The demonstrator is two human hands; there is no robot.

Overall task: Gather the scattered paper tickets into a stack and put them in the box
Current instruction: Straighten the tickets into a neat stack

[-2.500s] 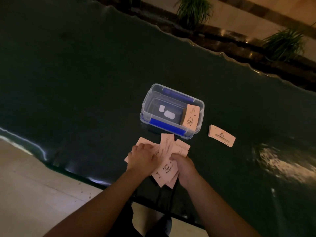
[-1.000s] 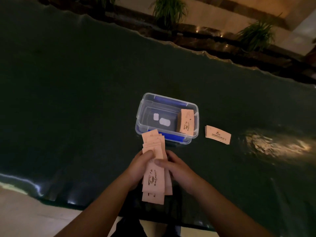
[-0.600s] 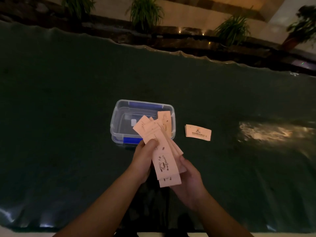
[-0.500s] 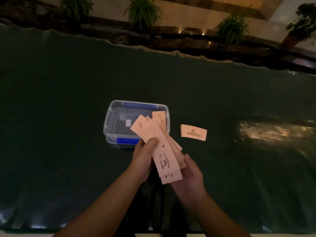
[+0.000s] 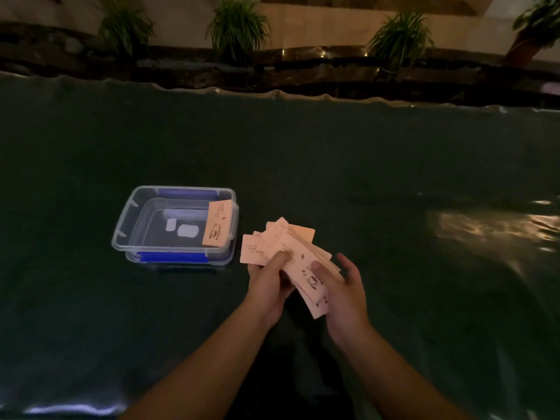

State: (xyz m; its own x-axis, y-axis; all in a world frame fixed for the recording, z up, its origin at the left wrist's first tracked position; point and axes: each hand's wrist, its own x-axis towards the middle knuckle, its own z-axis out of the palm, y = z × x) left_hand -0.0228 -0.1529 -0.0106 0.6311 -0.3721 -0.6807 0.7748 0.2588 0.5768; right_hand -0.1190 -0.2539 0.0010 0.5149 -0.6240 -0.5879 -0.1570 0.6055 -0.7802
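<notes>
We've got both hands up over the dark green table, holding a messy fan of pink tickets. Left hand has its thumb pinched down on top, right hand cups them from below, fingers loosely spread. The clear box sits just left, one ticket stack already leaning inside.
</notes>
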